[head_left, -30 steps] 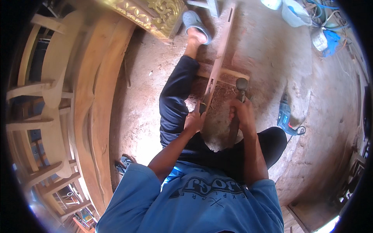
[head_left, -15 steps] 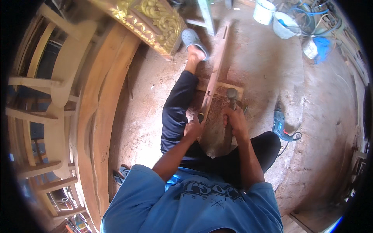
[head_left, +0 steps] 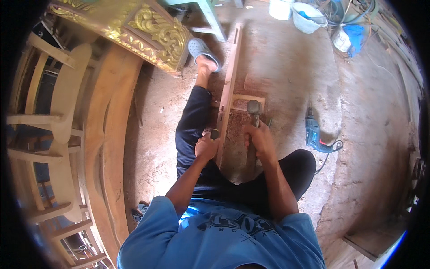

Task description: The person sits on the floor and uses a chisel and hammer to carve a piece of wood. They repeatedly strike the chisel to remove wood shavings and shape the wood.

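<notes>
My left hand (head_left: 206, 145) grips a chisel (head_left: 214, 133) by its dark handle, just left of a long wooden rail (head_left: 230, 67) with slots cut in it; the blade is hidden. My right hand (head_left: 260, 140) is closed round the handle of a mallet (head_left: 253, 106) with a rounded grey head, held right of the rail. The rail lies lengthwise between my legs, across a short board (head_left: 246, 99), with wood shavings beside it. My outstretched left foot, in a grey clog (head_left: 201, 51), is beside the rail's far part.
A corded drill (head_left: 317, 136) lies to the right. Carved gilded woodwork (head_left: 156, 33), a pale green stool (head_left: 210, 15), buckets (head_left: 309, 18) and hoses stand at the back. Wide planks (head_left: 105, 148) and wooden chair frames (head_left: 62, 103) line the left side; sandals (head_left: 139, 210) lie near them.
My left hand with the chisel has drawn back from the slot to the rail's left side. The mallet stays in my right hand. The whole view has shifted slightly.
</notes>
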Demonstrator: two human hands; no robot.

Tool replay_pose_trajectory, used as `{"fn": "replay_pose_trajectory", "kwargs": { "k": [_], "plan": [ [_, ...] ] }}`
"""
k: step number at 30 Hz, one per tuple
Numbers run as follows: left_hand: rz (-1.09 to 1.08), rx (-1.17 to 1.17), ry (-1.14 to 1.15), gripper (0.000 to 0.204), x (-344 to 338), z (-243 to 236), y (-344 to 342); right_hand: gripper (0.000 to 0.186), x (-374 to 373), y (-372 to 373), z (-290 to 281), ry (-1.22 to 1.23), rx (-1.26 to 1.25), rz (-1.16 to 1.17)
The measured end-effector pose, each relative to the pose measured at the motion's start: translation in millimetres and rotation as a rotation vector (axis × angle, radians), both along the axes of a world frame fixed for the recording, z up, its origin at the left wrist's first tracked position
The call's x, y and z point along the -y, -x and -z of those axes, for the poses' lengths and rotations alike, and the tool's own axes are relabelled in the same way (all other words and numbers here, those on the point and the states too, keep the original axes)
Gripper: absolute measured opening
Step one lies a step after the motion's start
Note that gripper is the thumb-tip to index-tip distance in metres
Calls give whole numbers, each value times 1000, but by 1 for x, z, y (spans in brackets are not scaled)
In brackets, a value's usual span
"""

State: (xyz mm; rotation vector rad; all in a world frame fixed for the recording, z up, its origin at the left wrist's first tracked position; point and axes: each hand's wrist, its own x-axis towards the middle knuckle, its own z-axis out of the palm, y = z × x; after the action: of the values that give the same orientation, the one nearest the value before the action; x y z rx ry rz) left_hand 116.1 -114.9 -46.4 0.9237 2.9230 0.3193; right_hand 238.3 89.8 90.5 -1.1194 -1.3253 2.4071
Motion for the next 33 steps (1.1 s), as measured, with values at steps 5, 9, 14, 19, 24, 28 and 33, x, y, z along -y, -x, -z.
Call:
{"fn": "replay_pose_trajectory", "kwargs": {
  "k": [5, 9, 14, 19, 24, 28, 33],
  "plan": [
    [-325, 1120, -1072, 24, -42, -47, -19, 13, -9, -5, 7, 74, 22, 86],
    [-20, 890, -970, 31, -92, -110, 44, 13, -13, -2, 14, 70, 47, 126],
    [-49, 828, -844, 38, -126, -132, 20, 27, -8, 12, 22, 153, -145, 286],
    [208, 480, -886, 38, -129, -85, -49, 34, -12, 7, 25, 288, -212, 317],
    [-102, 270, -522, 74, -81, -32, -27, 30, -21, -10, 19, 360, -205, 295],
    [-185, 321, -21, 108, -51, 18, -34, 30, -22, -12, 17, 320, -178, 343],
    [-175, 192, -155, 89, -97, 55, -21, 29, -19, -9, 18, 271, -193, 358]
  ]
}}
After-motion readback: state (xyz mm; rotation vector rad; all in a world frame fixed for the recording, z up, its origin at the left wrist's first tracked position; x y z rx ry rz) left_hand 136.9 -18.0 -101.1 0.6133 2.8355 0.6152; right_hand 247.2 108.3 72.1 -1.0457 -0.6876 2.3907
